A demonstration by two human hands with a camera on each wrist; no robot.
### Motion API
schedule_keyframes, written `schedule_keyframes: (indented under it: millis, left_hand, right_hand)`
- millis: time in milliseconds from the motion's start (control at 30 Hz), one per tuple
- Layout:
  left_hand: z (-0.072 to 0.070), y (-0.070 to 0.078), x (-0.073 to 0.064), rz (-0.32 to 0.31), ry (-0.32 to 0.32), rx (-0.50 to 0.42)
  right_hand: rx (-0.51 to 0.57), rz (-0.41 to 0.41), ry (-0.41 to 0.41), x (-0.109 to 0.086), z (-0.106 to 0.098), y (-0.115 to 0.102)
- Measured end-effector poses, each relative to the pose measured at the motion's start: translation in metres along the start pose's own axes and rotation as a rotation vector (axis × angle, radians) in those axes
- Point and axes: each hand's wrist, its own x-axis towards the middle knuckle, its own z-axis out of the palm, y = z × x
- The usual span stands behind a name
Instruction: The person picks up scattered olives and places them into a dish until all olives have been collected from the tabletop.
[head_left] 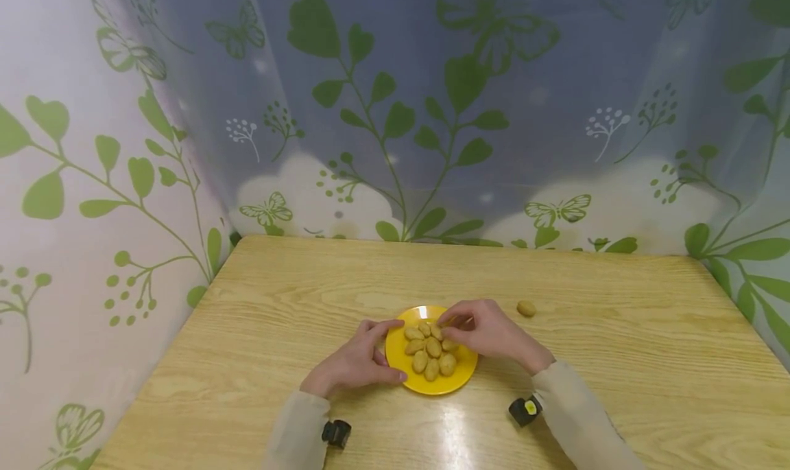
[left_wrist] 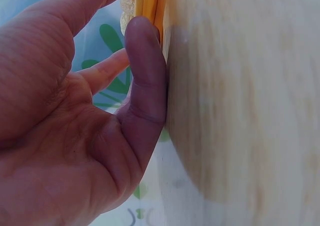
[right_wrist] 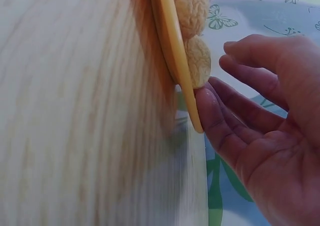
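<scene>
A round yellow plate (head_left: 441, 385) bears several small tan potatoes (head_left: 433, 347), clustered at its middle; close up, their skins (right_wrist: 191, 8) look wrinkled. My left hand (head_left: 354, 360) grips the plate's left side, thumb at the near rim and forefinger at the far rim. In the left wrist view, a bent finger of that hand (left_wrist: 65, 121) meets the plate's edge (left_wrist: 150, 0). Over the plate's right side, my right hand (head_left: 494, 333) pinches a potato (head_left: 436, 331) between thumb and forefinger. That potato is partly hidden by the fingertips.
A single potato (head_left: 526, 309) lies on the wooden table (head_left: 296, 278), right of the plate and beyond the right hand. Patterned curtains (head_left: 395, 182) hang behind the table and along its left side. Each sleeve has a small black device (head_left: 336, 433) at the wrist.
</scene>
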Motion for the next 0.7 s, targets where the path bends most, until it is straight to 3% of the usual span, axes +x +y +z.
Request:
schedule_keyframes:
  millis: [700]
  left_hand:
    - [0.001, 0.000, 0.001, 0.002, 0.004, 0.009]
  right_hand:
    - [0.001, -0.005, 0.104, -0.020, -0.018, 0.005]
